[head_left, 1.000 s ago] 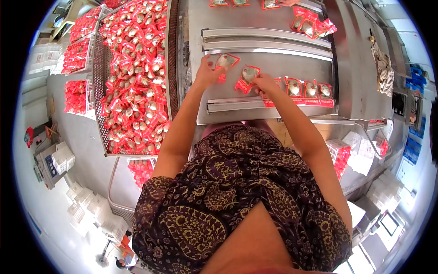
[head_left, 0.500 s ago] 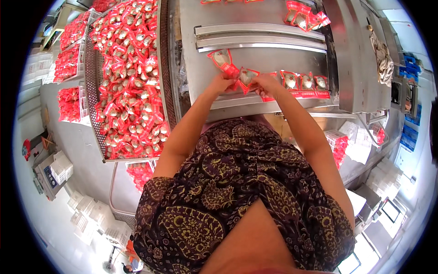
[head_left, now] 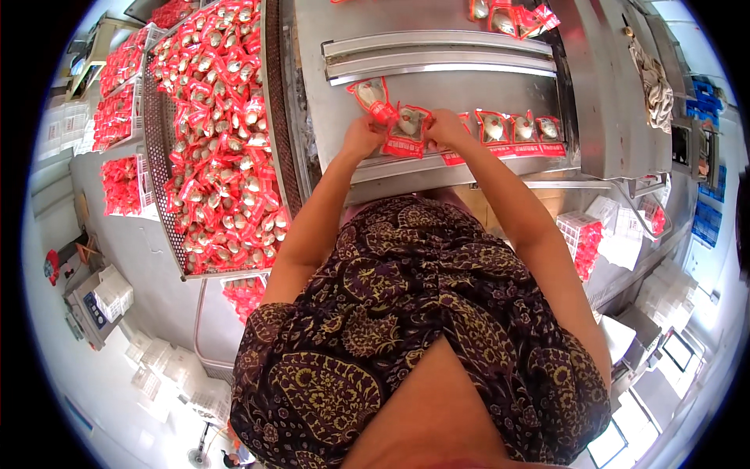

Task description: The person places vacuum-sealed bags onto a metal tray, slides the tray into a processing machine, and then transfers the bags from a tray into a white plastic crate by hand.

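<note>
A worker in a dark patterned garment (head_left: 375, 328) stands at a metal table (head_left: 461, 92), a red-and-clear packet (head_left: 410, 125) between two bare hands just ahead of the body. The right hand (head_left: 447, 129) pinches the packet's right edge, fingers drawn close together; the left hand (head_left: 363, 139) is at its left edge, fingertips partly hidden, so how tightly they close I cannot tell. With the clock centred on that packet, a second packet (head_left: 369, 94) lies at 10 o'clock, its red end reaching the first. At 3 o'clock, a row of packets (head_left: 525, 129) lines up side by side. Metal rails (head_left: 437, 53) cross at 12 o'clock; beyond, at 1 o'clock, lies a loose cluster (head_left: 512, 19). A tray (head_left: 280, 109) heaped with packets stands at 9 o'clock, filled crates (head_left: 143, 184) farther out.
</note>
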`<action>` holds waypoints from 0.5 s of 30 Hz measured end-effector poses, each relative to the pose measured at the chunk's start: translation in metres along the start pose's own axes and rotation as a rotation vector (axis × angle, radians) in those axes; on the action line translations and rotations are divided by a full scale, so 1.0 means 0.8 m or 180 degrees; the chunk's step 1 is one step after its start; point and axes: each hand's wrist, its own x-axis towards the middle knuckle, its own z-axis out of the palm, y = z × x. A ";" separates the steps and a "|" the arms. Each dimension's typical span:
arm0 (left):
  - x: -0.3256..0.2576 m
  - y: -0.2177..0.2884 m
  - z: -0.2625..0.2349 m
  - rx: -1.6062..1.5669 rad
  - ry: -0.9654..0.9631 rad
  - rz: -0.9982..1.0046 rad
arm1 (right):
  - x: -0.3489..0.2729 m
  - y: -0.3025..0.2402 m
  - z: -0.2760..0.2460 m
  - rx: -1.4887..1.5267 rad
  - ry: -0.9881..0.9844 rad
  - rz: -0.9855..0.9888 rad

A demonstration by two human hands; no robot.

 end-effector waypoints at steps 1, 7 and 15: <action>0.000 0.000 0.000 -0.0282 -0.0094 0.0120 | 0.001 -0.001 -0.001 0.0845 -0.0724 0.0721; -0.004 0.003 0.002 -0.0161 0.0012 0.0243 | 0.004 -0.009 0.014 -0.0550 0.0826 -0.0812; -0.023 -0.007 0.022 0.0348 -0.0127 0.0403 | -0.029 -0.004 -0.010 -0.0143 -0.0205 -0.0189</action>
